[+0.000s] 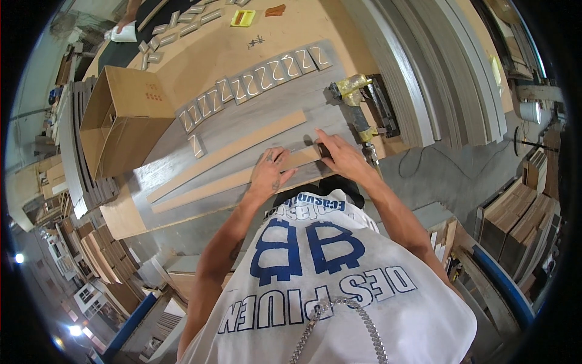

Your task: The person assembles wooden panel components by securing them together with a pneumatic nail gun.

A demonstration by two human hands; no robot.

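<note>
Two long light-brown wooden strips lie slantwise on a grey board point(134, 189): a far strip point(230, 155) and a near strip point(206, 191). Across the near strip lies my left hand point(271, 174), fingers bent at its far edge and thumb at the near side. My right hand point(342, 158) grips the right end of that strip between thumb and fingers. A small dark piece seems to be at those fingertips, too covered to name. Beyond the strips, a row of small grey blocks point(264, 82) carries squiggles of white glue. One glued block point(196, 146) sits apart, left of the far strip.
A nail gun point(357, 106) rests right of the strips, its hose fitting toward me. Long grey panels point(418, 73) are stacked at right. An open cardboard box point(127, 121) stands left. Loose blocks point(176, 27), nails point(256, 42) and a yellow packet point(242, 18) lie farther off, near another person's hand point(128, 18).
</note>
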